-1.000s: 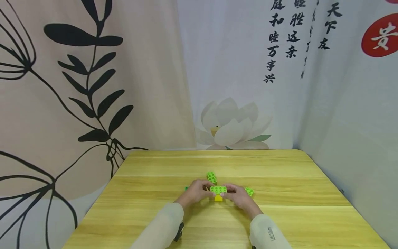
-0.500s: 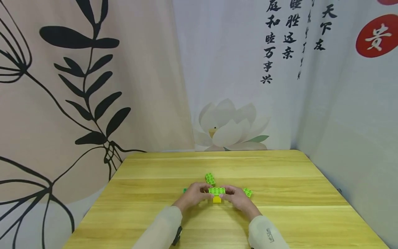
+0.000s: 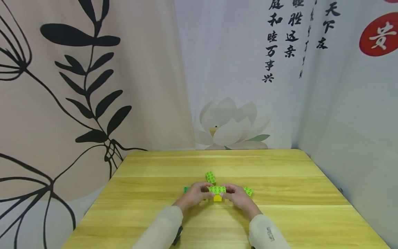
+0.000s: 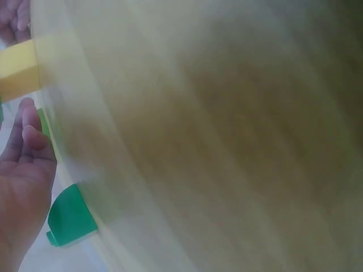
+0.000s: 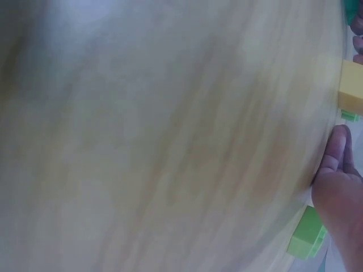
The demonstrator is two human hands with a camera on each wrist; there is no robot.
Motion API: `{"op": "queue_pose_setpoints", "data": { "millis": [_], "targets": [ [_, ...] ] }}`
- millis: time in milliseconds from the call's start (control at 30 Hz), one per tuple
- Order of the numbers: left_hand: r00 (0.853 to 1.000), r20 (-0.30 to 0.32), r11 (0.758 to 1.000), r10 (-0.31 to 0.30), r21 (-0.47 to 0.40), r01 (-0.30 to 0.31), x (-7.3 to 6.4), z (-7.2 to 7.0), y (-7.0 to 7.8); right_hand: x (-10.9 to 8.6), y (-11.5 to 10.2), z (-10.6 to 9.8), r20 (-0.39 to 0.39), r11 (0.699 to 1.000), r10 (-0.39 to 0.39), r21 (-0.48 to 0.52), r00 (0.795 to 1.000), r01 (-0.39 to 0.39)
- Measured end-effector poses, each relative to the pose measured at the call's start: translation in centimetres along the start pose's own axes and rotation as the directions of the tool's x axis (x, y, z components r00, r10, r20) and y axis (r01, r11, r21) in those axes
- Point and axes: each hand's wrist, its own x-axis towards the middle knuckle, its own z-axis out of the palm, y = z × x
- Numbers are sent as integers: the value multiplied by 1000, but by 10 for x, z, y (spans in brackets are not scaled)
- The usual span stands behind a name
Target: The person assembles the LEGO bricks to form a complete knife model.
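Note:
A light green toy building brick [image 3: 217, 190] with studs on top sits on a yellow brick [image 3: 217, 198] near the middle of the table. My left hand [image 3: 194, 193] holds the green brick by its left end, thumb in front. At the opposite end, my right hand [image 3: 239, 196] pinches the same brick. Both wrist views show the yellow brick [image 4: 20, 68] close to the fingertips, below the held brick. How firmly the two bricks are joined cannot be seen.
Behind the hands lies another light green brick [image 3: 210, 177]. One more light green brick [image 3: 248, 191] is just past the right hand. A dark green piece with a curved side [image 4: 72, 215] stands beside the left hand. The wooden table [image 3: 280, 221] meets curtains behind.
Both hands stay on the light green brick, which keeps its place on the yellow one. Only the head view shifts slightly.

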Motion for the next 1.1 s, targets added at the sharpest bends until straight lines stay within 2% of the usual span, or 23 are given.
{"op": "queue_pose_setpoints", "data": {
  "millis": [267, 667, 867, 1100],
  "targets": [
    [1000, -4, 1000, -18, -9, 18, 1, 1, 0, 1, 2, 0, 3, 1000, -4, 15, 1000, 4],
    [999, -34, 1000, -3, -14, 3, 4, 8, -3, 0, 3, 1, -17, 1000, 8, 18, 1000, -8],
    [999, -37, 1000, -4, 0, 4, 4, 6, -2, -1, 0, 1, -15, 999, 16, 28, 1000, -15],
    [1000, -19, 1000, 25, 1, -25, 4, 3, -4, 0, 1, 1, -5, 1000, 10, 27, 1000, -10]
  ]
}}
